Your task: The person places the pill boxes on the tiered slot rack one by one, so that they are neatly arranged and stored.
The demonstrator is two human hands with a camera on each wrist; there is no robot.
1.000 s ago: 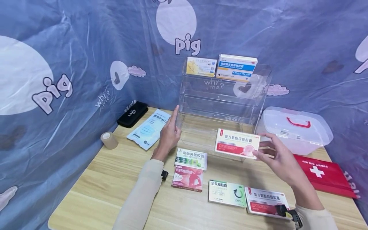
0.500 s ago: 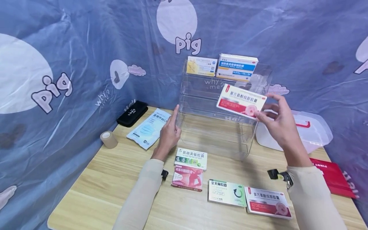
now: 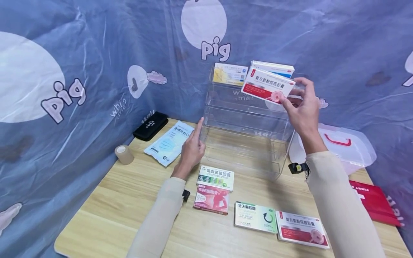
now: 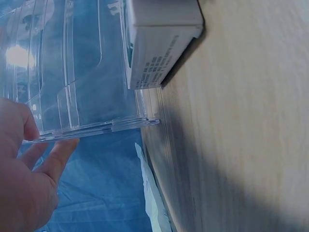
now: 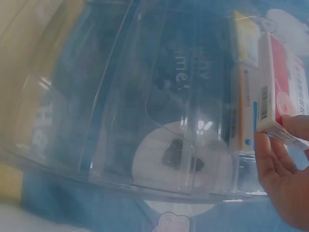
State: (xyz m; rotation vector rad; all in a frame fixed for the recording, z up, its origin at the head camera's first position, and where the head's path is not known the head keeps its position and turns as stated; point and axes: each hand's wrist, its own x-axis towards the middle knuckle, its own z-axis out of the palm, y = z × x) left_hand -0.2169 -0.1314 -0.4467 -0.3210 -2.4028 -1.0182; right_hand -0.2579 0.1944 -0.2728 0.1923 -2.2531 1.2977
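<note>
One red-and-white box (image 3: 267, 86) we're pinching by right end in right hand (image 3: 304, 111), probably leaving printed front uncovered; it's hanging tilted before top tier of clear rack (image 3: 245, 116), on near side of blue-and-white box (image 3: 274, 67). Left hand (image 3: 192, 150): we're gripping left edge of rack, seemingly steadying it. Nearer, four cartons (image 3: 255, 218) lying flat on wood-grain table (image 3: 106, 215); patterned blue cloth (image 3: 109, 53) hanging at far side.

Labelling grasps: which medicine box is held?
The flat white-red cardboard box in the right hand; its twin lies on the wooden table, and no other box is held.
</note>
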